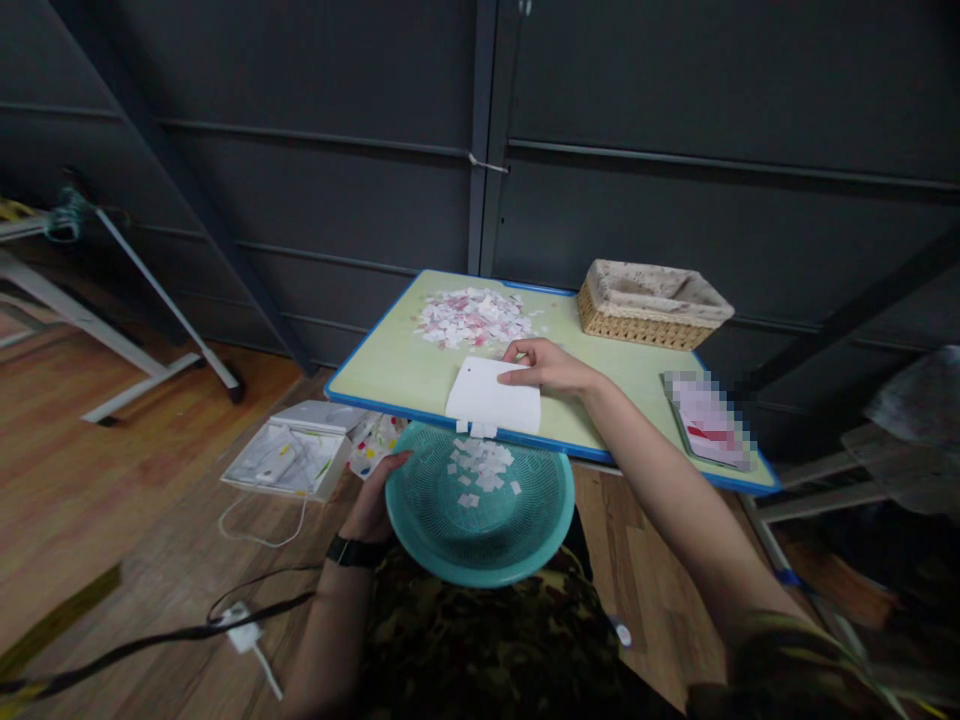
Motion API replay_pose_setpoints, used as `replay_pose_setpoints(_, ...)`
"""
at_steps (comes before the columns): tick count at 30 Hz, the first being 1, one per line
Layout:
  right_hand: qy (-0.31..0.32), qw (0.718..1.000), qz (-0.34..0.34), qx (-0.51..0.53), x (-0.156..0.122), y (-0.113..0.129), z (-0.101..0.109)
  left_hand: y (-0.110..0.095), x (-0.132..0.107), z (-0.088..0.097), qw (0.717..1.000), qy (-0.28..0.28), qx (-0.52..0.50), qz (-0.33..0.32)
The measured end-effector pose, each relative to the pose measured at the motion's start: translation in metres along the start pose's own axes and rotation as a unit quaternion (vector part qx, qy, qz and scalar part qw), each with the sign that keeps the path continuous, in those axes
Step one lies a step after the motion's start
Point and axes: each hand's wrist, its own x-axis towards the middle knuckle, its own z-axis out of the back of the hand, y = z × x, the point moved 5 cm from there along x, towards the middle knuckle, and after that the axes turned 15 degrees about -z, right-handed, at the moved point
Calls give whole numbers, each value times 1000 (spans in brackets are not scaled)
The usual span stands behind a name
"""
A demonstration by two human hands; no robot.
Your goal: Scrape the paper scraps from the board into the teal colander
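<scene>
My right hand [549, 366] grips a white card [491, 395] by its upper right part, thumb on top, over the front edge of the green table [390, 360]. Several small paper pieces [480, 430] lie at the card's lower edge, by the table rim. Below them, a turquoise plastic basket [480, 555] rests on my lap with a scatter of white paper squares [484, 463] inside. My left hand [377, 497] holds the basket's left rim; part of its fingers is hidden. Behind the card spreads a pile of white and pinkish paper bits [476, 316].
A lined wicker basket [649, 318] stands at the table's back right, and a phone-like flat object [709, 420] lies at the right. On the floor to the left are an open white box [285, 460], a white plug [241, 628] and dark cables [180, 637].
</scene>
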Motion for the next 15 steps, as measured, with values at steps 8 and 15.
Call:
replay_pose_setpoints(8, -182, 978, 49, 85, 5, -1, 32, -2, -2, -2, 1000, -17, 6, -3)
replay_pose_setpoints(15, -526, 840, 80, -109, -13, -5, 100, 1, 1, -2, 1000, -2, -2, -8)
